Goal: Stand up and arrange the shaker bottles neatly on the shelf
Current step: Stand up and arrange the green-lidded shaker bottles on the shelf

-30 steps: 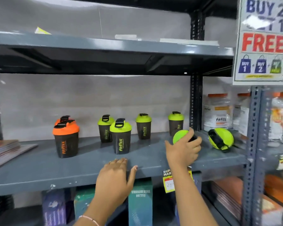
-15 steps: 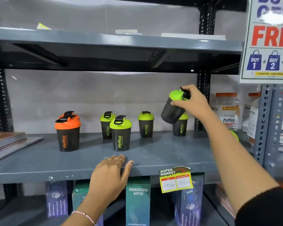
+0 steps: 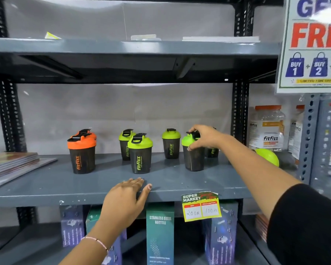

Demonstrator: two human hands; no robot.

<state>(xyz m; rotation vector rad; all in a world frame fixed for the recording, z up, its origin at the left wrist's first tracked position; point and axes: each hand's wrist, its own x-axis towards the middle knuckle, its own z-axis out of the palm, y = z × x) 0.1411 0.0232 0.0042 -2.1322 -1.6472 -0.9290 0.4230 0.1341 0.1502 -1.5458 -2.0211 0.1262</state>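
Black shaker bottles stand on the grey middle shelf (image 3: 46,186). Two orange-lidded bottles (image 3: 82,153) are at the left, one behind the other. Three green-lidded bottles stand in the middle: a front one (image 3: 140,153), one behind it (image 3: 125,145) and one to the right (image 3: 171,143). My right hand (image 3: 204,137) grips the lid of another green-lidded bottle (image 3: 193,159), upright on the shelf. Behind it a further bottle (image 3: 211,153) is mostly hidden. A green-lidded bottle (image 3: 268,156) lies on its side at the right. My left hand (image 3: 125,196) rests flat on the shelf's front edge.
Stacked books (image 3: 11,163) lie at the shelf's left end. Clear Fitfizz jars (image 3: 267,129) stand at the right behind a grey upright (image 3: 309,138). A price tag (image 3: 201,206) hangs from the shelf edge. Boxed steel bottles (image 3: 160,232) fill the shelf below. A sale poster (image 3: 313,44) hangs top right.
My right hand has brought the green-lidded bottle down from the air, turned it upright and set it on the shelf in front of the rear right bottle. My left hand has stayed put.
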